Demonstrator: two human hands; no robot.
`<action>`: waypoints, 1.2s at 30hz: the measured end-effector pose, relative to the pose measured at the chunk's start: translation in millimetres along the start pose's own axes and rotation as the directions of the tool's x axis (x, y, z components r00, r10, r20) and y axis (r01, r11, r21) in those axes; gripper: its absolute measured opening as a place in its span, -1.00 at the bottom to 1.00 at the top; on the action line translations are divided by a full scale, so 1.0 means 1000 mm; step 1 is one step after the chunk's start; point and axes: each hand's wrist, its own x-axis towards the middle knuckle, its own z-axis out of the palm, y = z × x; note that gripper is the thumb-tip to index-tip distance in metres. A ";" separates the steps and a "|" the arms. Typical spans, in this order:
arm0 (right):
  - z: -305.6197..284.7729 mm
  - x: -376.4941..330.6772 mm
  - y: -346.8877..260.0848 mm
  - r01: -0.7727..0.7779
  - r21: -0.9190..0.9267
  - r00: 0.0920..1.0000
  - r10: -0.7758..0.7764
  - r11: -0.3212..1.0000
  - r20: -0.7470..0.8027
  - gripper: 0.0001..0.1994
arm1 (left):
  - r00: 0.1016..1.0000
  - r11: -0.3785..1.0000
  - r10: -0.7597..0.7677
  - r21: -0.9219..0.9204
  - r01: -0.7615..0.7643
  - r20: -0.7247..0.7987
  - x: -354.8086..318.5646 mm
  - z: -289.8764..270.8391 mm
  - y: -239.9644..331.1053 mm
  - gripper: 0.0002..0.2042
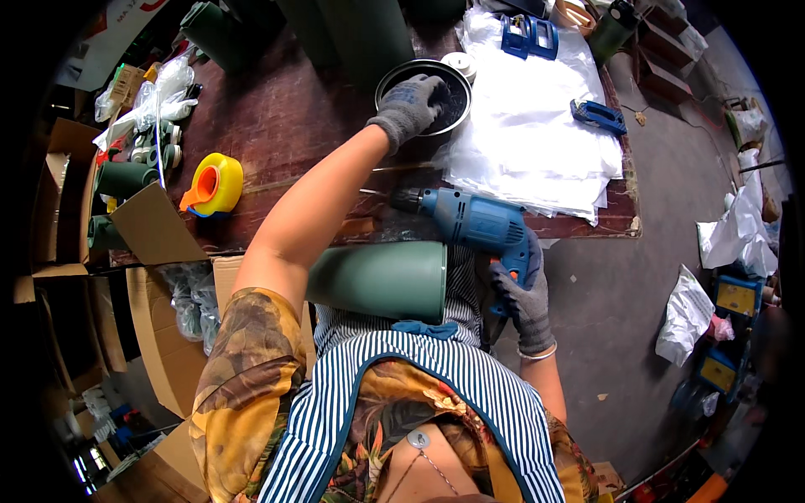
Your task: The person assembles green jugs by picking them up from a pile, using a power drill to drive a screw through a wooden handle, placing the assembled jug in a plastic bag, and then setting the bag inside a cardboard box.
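My left hand (407, 109), in a grey glove, reaches into a round bowl (459, 119) of small dark pieces. Its fingers are curled down together, and what lies between the fingertips is hidden. A blue power drill (480, 220) is gripped by its handle in my gloved right hand (528, 298). The drill lies level over the table's front edge, its chuck and thin bit pointing left. Across my lap rests a dark green cylinder (381, 278), its rimmed end facing right below the drill. Neither hand touches it.
White plastic sheets (528, 134) cover the table's right side, with blue tape dispensers (599, 117) on them. A yellow tape roll (220, 184) stands on the left. Tall green cylinders (360, 38) stand at the back. Cardboard boxes (163, 327) crowd the lower left.
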 end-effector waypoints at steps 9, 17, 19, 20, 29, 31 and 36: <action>-0.005 -0.029 -0.007 -0.165 0.324 0.980 0.193 0.932 -0.057 -0.23 | 0.884 0.373 -0.450 -0.926 0.059 -0.126 -0.113 -0.066 -0.038 -0.62; 0.002 -0.026 -0.013 -0.211 0.193 0.964 0.237 0.958 -0.121 -0.17 | 0.959 0.902 -0.064 -0.427 -0.062 -0.275 -0.100 -0.054 -0.029 -0.60; 0.002 -0.027 -0.014 -0.229 0.211 0.958 0.258 0.950 -0.123 -0.16 | 0.981 0.991 0.130 0.062 -0.123 -0.146 -0.069 -0.058 -0.016 -0.58; 0.002 -0.027 -0.015 -0.230 0.209 0.958 0.259 0.950 -0.122 -0.17 | 0.993 0.979 0.097 0.188 -0.082 -0.072 -0.055 -0.056 -0.008 -0.57; -0.002 -0.026 -0.010 -0.224 0.185 0.962 0.247 0.957 -0.115 -0.21 | 0.958 0.850 -0.091 0.522 -0.069 0.274 -0.005 -0.043 0.013 -0.53; -0.003 -0.025 -0.009 -0.220 0.219 0.964 0.247 0.951 -0.102 -0.21 | 0.976 0.904 -0.044 0.425 -0.053 0.215 -0.009 -0.045 0.004 -0.59; -0.002 -0.023 -0.011 -0.203 0.176 0.971 0.221 0.963 -0.089 -0.23 | 0.999 0.998 0.031 0.049 -0.029 -0.039 -0.021 -0.039 -0.013 -0.71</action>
